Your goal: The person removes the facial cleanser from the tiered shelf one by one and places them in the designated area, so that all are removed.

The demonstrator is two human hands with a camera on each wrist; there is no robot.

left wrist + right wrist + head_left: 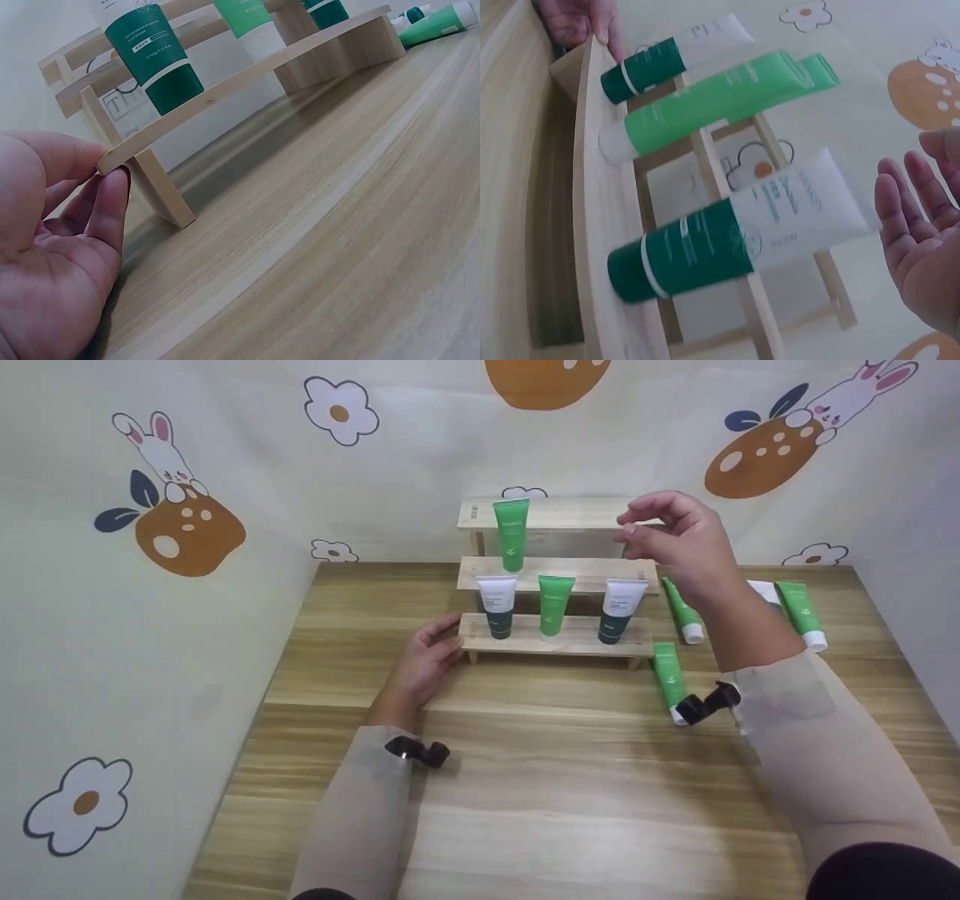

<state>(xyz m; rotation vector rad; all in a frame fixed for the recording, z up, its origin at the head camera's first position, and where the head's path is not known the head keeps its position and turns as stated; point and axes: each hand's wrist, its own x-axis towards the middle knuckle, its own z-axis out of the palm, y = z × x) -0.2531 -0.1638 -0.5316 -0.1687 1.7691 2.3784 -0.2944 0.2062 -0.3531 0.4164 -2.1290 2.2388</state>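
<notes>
A three-step wooden display rack [559, 510] stands at the back of the table. My left hand [431, 660] pinches the left end of its lowest board, thumb and fingers on either side of the edge [112, 159]. On that board stand a white-and-dark-green tube [497, 607], a green tube [553, 606] and a second white-and-dark-green tube [621, 611], all on their caps. Another green tube [512, 534] is upright on the middle step. My right hand [682, 544] hovers by the rack's upper right side, fingers loosely bent and holding nothing; in the right wrist view it is apart from the nearest tube [705, 240].
Right of the rack, several tubes lie on the wooden table [525, 780]: a green one [684, 611], one nearer the front [667, 675], one farther right [801, 615], and a white one [765, 591] partly behind my wrist. A patterned cloth wall [420, 450] closes the back.
</notes>
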